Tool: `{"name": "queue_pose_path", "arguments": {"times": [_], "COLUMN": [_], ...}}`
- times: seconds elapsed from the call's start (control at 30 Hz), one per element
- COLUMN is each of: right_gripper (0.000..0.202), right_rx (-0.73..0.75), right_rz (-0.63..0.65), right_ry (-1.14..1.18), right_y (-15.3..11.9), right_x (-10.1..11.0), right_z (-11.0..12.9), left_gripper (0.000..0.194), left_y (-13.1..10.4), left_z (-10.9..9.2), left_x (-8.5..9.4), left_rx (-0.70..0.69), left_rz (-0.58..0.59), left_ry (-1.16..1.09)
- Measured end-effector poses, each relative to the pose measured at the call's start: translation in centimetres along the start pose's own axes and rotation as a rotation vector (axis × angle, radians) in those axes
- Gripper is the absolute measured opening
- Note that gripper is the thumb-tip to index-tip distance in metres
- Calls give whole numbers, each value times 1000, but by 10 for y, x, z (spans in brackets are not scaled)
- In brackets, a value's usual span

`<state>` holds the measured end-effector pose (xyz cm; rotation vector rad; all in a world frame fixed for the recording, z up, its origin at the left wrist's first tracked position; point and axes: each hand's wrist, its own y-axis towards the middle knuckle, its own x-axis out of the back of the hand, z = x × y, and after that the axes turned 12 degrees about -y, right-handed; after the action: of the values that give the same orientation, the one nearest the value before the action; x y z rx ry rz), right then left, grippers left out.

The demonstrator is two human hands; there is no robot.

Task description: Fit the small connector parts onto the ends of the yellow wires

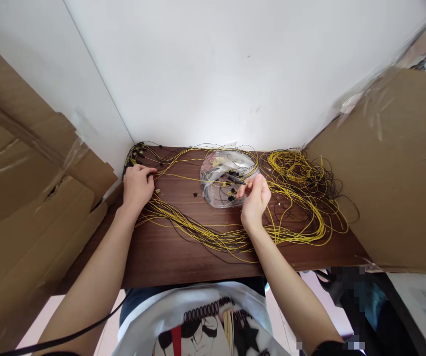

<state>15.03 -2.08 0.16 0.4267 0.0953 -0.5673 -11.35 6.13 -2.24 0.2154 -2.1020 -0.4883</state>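
My left hand [137,187] rests at the left end of the yellow and black wires [201,236], its index finger stretched out and its thumb apart from it. Its other fingers are partly hidden. Black and yellow connector ends [136,152] lie bunched just beyond it. My right hand [256,200] is closed in a pinch around a slim black piece [237,179], whose exact kind I cannot make out. That piece points left over a clear plastic bag [209,190] holding small black and yellow connectors [231,194].
A tangled heap of yellow and black wire [298,165] lies at the right of the brown table [191,267]. Cardboard walls [394,173] flank both sides, with a white wall [213,74] behind. A loose black connector [195,195] sits left of the bag. A black cable [87,329] crosses my left forearm.
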Motion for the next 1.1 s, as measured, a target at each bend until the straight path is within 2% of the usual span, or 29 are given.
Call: {"name": "queue_pose_path", "arguments": {"times": [0.33, 0.67, 1.1], "right_gripper": [35, 34, 37], "right_rx": [-38, -46, -67], "right_rz": [41, 74, 92], "right_ry": [12, 23, -16], "right_y": [1, 0, 0], "right_x": [0, 0, 0], "right_z": [1, 1, 1], "left_gripper": [28, 19, 16], "left_y": [-1, -2, -1], "left_z": [-4, -8, -9], "left_x": [1, 4, 3], "left_rx": [-10, -1, 65], "left_rz": [-5, 41, 16], "left_ry": [-22, -11, -76]}}
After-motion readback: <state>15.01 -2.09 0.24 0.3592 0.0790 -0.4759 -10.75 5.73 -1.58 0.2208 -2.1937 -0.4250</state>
